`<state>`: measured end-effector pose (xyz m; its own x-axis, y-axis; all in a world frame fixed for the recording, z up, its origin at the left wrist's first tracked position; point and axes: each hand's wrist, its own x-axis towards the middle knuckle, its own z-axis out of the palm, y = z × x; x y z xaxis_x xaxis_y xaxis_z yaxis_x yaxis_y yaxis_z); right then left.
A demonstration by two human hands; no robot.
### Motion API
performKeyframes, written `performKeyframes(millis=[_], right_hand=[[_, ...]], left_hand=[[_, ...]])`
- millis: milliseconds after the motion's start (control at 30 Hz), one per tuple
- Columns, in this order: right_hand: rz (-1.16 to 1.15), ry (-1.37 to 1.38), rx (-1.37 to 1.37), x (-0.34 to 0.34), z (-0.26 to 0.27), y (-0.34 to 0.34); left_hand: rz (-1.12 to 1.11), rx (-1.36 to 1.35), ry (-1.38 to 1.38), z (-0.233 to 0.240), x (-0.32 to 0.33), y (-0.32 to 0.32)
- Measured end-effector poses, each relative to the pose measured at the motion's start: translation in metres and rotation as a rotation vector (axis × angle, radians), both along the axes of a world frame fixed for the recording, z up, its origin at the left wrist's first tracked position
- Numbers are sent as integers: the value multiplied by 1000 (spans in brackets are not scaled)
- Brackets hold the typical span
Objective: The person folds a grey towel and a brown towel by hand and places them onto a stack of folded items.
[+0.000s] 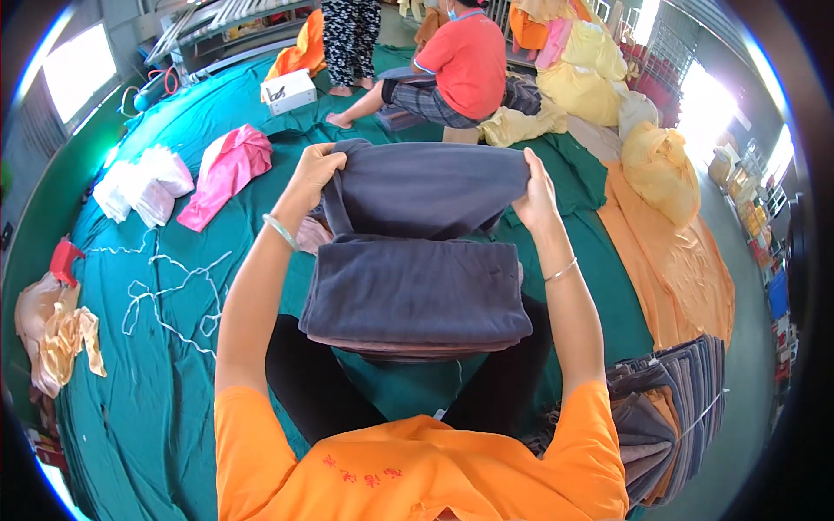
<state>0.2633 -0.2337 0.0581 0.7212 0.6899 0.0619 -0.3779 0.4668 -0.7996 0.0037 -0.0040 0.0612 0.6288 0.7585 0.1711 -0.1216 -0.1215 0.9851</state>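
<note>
A dark grey folded cloth (430,185) is stretched between my two hands, held up just beyond a stack. My left hand (319,170) grips its left end, fingers curled over the edge. At the right end my right hand (537,192) pinches the cloth, with the thumb in front and some fingers hidden behind it. Nearer to me, a stack of folded cloths (417,293) lies between my legs, dark grey on top with brownish layers below. Part of a pale pink cloth (313,236) shows behind my left forearm.
Green sheeting (163,391) covers the floor. White string (172,277), a pink cloth (228,172) and white bags (146,185) lie left. A co-worker (466,65) sits ahead near a white box (288,92); another person (352,39) stands beyond. Tied cloths (677,404) and a yellow bundle (661,172) are right.
</note>
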Motion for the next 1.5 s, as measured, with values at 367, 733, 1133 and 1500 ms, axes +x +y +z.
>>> performKeyframes(millis=[367, 733, 1133, 1500], right_hand=[[129, -229, -5, 11, 21, -38], [121, -538, -89, 29, 30, -64], [-284, -407, -145, 23, 32, -63], [-234, -294, 111, 28, 58, -84]], left_hand=[[-352, -725, -318, -6, -12, -9], [-62, -298, -437, 11, -20, -23], [18, -129, -596, 17, -17, -27], [-111, 132, -551, 39, -41, -19]])
